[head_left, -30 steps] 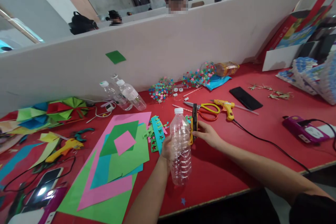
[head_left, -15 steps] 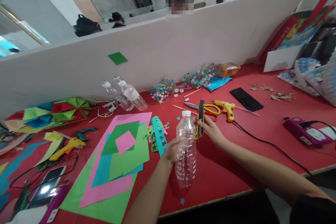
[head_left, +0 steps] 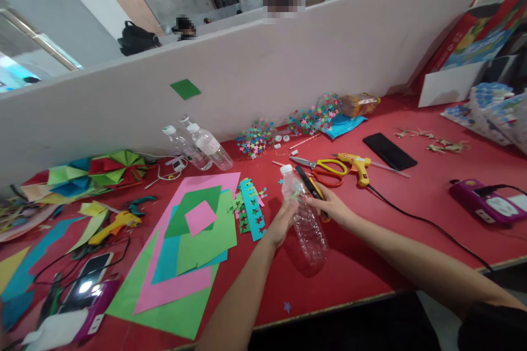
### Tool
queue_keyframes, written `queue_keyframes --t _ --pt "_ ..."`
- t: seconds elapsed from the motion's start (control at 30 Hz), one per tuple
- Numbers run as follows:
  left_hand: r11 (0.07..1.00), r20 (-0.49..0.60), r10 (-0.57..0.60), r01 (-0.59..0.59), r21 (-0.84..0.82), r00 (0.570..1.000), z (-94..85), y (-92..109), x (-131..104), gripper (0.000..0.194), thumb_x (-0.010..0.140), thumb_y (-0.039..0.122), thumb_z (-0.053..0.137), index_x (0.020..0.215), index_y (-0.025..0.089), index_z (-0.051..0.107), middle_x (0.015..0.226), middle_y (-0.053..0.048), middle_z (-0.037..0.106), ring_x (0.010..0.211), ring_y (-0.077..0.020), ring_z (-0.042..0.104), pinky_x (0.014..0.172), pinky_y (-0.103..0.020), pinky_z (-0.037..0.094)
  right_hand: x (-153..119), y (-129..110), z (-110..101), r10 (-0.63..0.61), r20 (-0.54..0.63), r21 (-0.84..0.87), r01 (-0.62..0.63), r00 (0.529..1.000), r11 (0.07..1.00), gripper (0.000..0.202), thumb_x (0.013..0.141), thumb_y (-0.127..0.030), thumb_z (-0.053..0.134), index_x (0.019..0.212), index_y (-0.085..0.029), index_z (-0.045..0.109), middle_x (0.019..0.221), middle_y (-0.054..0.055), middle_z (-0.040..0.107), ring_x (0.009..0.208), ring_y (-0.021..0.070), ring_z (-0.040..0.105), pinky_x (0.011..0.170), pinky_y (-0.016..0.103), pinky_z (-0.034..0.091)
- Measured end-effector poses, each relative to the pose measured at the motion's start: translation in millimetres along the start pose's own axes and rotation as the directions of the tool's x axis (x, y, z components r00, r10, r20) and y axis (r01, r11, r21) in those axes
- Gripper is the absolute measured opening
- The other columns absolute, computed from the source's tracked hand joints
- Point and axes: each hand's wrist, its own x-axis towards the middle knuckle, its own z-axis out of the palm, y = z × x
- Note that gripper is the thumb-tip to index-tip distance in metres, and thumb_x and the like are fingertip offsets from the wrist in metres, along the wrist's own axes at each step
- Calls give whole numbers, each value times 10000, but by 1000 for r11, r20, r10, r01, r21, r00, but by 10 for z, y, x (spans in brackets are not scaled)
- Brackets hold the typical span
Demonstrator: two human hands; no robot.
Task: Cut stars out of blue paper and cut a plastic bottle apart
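A long white partition (head_left: pixel 247 66) stands behind the red table (head_left: pixel 362 277) where I work. My left hand (head_left: pixel 283 223) is closed around the upper part of a clear, ridged plastic bottle (head_left: pixel 312 236) with a white cap, tilted in front of me over the table. My right hand (head_left: pixel 332 207) grips a black-and-yellow cutter knife (head_left: pixel 308 182) right beside the bottle; I can't tell whether its blade touches the plastic. Beyond the knife lie metal scissors (head_left: pixel 315 164) with yellow and red handles, next to a yellow glue gun (head_left: pixel 360 167). Overlapping coloured paper sheets (head_left: pixel 206 249) spread out left of my hands.
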Motion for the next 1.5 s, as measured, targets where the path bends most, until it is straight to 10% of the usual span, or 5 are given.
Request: queue_keyframes --t 0.3,0.47,0.63,1.07,1.5 --pt "850 82 89 -118 513 993 -106 359 -68 475 795 330 738 1245 211 645 1264 -118 646 1223 -301 574 1115 -467 371 62 13 -129 -1 -17 79 3 1000 997 310 724 -369 740 956 -223 596 690 -24 618 684 187 592 622 302 452" --pt "255 78 426 -202 946 901 -730 755 84 435 876 424 589 1259 220 627 1489 -108 483 1431 -285 372 1215 -482 212 118 10 -232 -12 -66 112 19 998 994 225 737 -376 701 861 -228 585 645 -23 578 679 186 571 608 301 438" --pt "-123 198 182 -178 976 963 -1092 767 313 519 911 379 488 1385 172 524 1585 -151 351 1499 -300 268 1219 -536 171 152 33 -261 0 -74 108 8 997 994 231 723 -367 718 847 -220 591 637 -25 556 613 160 526 552 286 400" --pt "-184 316 138 -289 940 939 -1274 744 -350 467 926 397 477 1349 223 575 1454 -98 549 1420 -267 429 1232 -533 202 212 32 -341 22 -122 119 -8 992 993 269 706 -404 719 844 -237 558 618 -40 493 548 135 445 507 277 347" --pt "-266 -82 471 230 936 878 -2060 700 -1158 694 855 558 529 1423 169 448 1578 -191 345 1463 -369 316 1181 -585 245 202 41 -365 -4 -142 91 17 990 996 305 717 -413 736 939 -236 624 665 -39 537 532 122 453 481 260 346"
